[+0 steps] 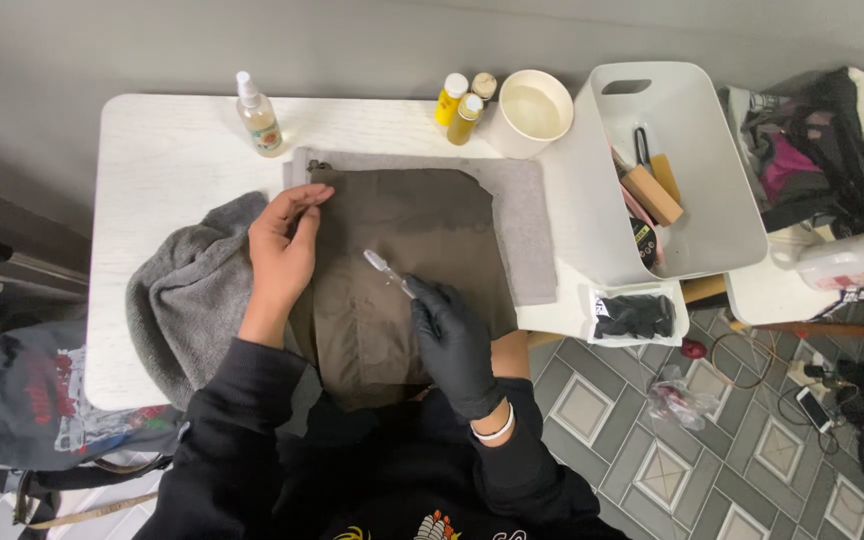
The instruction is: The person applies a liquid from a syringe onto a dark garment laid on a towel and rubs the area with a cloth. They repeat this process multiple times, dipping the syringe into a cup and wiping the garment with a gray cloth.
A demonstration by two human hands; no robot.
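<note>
Left hand, bare, lies flat w/ fingers together, pressing the left edge of an olive-brown garment spread on the white surface. Right hand, in a black glove, is closed round a small clear-handled brush, tip touching the fabric near its middle. Garment sits on a grey mat; grey towel bunched just left of it. Spray bottle, yellow bottles & a cup along the back edge; white bin w/ tools at right.
</note>
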